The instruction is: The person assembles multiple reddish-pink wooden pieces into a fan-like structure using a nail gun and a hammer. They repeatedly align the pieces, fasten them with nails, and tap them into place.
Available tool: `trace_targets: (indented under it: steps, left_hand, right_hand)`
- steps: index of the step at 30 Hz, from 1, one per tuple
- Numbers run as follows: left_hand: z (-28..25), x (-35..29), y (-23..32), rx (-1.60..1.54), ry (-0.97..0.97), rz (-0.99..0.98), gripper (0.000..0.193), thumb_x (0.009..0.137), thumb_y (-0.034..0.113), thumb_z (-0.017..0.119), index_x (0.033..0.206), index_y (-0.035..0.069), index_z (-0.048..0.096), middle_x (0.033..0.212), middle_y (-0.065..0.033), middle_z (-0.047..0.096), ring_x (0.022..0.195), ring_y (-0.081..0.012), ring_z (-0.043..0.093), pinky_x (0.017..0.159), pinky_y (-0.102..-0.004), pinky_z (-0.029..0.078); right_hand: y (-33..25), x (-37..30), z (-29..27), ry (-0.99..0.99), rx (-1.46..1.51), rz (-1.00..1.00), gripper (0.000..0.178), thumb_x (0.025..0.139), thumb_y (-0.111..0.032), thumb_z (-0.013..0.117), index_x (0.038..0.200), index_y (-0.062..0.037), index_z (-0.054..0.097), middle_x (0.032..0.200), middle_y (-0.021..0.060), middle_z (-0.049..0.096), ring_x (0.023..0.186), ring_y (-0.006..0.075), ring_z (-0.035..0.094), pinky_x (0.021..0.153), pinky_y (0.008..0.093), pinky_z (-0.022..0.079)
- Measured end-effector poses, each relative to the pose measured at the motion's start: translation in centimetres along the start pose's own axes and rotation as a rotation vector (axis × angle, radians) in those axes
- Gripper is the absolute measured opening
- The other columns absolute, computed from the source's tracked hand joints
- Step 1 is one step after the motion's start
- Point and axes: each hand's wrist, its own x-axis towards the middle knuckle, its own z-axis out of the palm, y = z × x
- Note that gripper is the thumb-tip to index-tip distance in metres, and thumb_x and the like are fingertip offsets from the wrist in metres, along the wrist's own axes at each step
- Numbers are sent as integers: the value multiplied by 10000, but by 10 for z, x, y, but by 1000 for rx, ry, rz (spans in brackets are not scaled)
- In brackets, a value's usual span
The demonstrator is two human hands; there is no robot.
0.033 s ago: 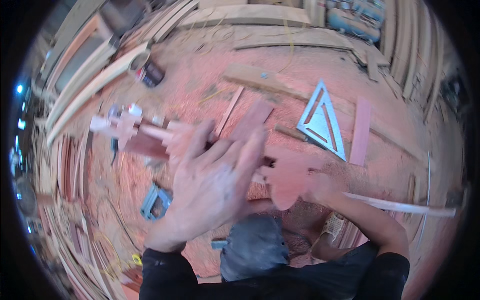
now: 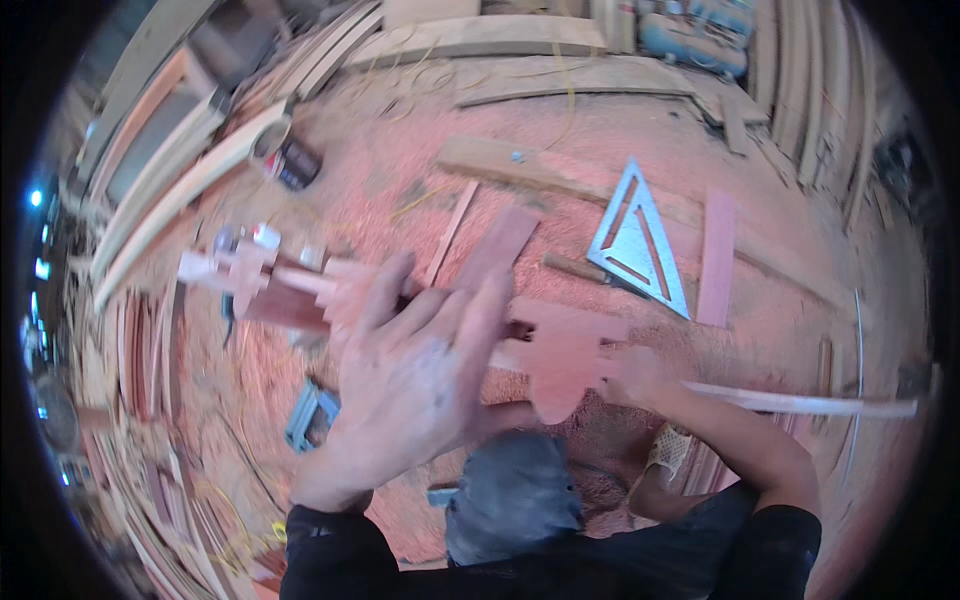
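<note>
A reddish wooden piece with notched, scalloped ends (image 2: 572,362) is held across in front of me. My left hand (image 2: 405,400) lies over its middle, fingers bent across it and thumb along the near side. My right hand (image 2: 635,378) grips its right end, next to a rounded tip. Leftward, the piece runs on to a stepped, paler end (image 2: 245,272); its middle is hidden by my left hand. A long pale strip (image 2: 800,400) shows beyond my right forearm; I cannot tell whether it joins the piece.
On the sawdust-covered floor lie a silver triangular square (image 2: 655,265), a reddish board (image 2: 718,255), a flat wooden block (image 2: 500,245) and a blue power tool (image 2: 312,415). A dark can (image 2: 290,162) stands at the far left. Timber stacks (image 2: 140,345) line the sides; a blue compressor (image 2: 695,40) is at the back.
The surroundings have shifted slightly left in view, and the notched end looks sharper. Both hands keep their hold on the wooden piece.
</note>
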Motion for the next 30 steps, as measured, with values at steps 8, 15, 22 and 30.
trace_targets:
  steps: [8,15,22,30]
  left_hand:
    - [2,11,5,187,-20,48,890,563,671,963,1115,22,705,1007,-126,721,1008,-329,715,1175,-550,387]
    - [0,12,7,194,-127,15,948,538,728,931,1165,44,738,1058,-162,719,1056,-371,700,1192,-593,348]
    - [5,16,5,182,-163,-3,977,476,776,916,1107,47,755,939,-125,673,965,-364,676,1165,-591,334]
    - [2,21,8,221,-156,5,925,457,719,930,1071,50,756,924,-116,673,959,-374,686,1149,-592,370]
  right_hand:
    - [67,-10,-35,16,305,-75,547,936,-487,753,1346,-126,733,1156,214,782,1076,406,749,967,526,583]
    - [263,-67,-23,409,609,563,736,933,-541,757,1478,-57,655,1417,258,692,1306,378,678,1121,458,520]
    - [388,29,48,854,781,767,909,848,-484,860,1533,28,553,1513,286,615,1372,403,633,1148,452,504]
    - [422,39,58,704,1508,600,616,907,-293,849,1419,-3,663,1336,282,723,1258,375,694,1115,459,523]
